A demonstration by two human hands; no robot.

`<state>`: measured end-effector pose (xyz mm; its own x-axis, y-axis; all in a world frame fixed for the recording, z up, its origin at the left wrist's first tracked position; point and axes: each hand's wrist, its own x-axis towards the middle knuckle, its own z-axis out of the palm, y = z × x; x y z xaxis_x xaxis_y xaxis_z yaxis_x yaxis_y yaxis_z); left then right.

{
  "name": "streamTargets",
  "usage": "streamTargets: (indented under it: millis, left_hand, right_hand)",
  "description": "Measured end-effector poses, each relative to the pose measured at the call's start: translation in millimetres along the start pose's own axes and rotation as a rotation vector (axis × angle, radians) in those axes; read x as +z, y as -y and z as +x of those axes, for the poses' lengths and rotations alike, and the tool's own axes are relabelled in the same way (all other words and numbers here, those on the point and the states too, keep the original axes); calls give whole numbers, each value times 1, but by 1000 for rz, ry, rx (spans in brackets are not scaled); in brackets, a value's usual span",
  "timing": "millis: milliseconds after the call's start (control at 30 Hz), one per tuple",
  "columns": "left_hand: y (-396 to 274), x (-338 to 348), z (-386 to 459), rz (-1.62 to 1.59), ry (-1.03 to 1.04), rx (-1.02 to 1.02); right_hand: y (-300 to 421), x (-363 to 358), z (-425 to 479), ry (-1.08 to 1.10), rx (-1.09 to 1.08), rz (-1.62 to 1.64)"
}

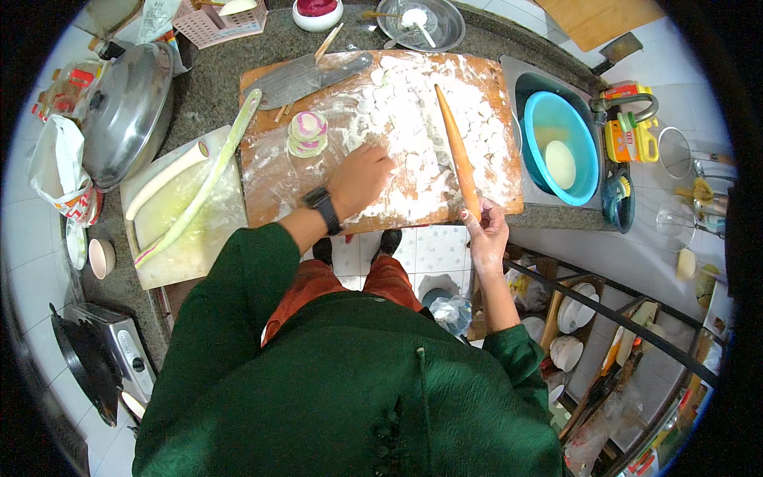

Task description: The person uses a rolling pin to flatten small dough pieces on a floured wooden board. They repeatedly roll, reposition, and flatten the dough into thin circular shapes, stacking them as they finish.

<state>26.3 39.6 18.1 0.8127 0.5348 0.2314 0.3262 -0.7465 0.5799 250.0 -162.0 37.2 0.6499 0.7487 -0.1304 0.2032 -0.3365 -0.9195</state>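
Note:
My right hand (490, 229) grips the lower end of a tapered wooden rolling pin (456, 143), whose far tip points away over the board. My left hand (362, 179), with a dark watch on its wrist, is low over the floured wooden board (277, 203), fingers curled down. What lies under those fingers is hidden. Beyond it sits a small stack of round dough wrappers (307, 134), pale green with pink patches. Many small floured dough pieces (411, 113) cover the board's right half. A cleaver (286, 83) lies across the far left corner.
Left, a pale cutting board (197, 250) bears a white dough roll (164, 182) and a long green one (205, 173). A lidded metal pan (128, 113) stands beyond. A blue basin (530, 155) sits in the sink at right. A metal bowl (450, 36) stands behind.

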Motion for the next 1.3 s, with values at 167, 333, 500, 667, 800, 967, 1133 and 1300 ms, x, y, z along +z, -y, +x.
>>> streamTargets:
  millis: [167,333,500,667,800,967,1133,1300]
  left_hand:
    - [-4,-23,-49,-22,17,-6]
    - [-11,-37,-16,-1,-104,-251]
    - [-12,6,16,281,-94,-290]
    - [-14,28,-4,405,-46,-282]
    - [-13,24,0,419,-56,-309]
    - [-5,14,-9,26,-476,-519]
    - [-17,-39,-20,173,-384,-387]
    - [5,-23,-41,308,64,-143]
  right_hand:
    - [-14,6,1,76,-19,-26]
    - [-1,2,9,129,-58,-43]
    - [4,-5,28,183,-78,-12]
    - [-6,-14,38,254,-60,92]
    - [-7,2,42,381,-38,52]
    - [9,20,30,416,-103,-162]
    - [24,46,9,490,-357,-286]
    - [30,70,-16,488,-514,-505]
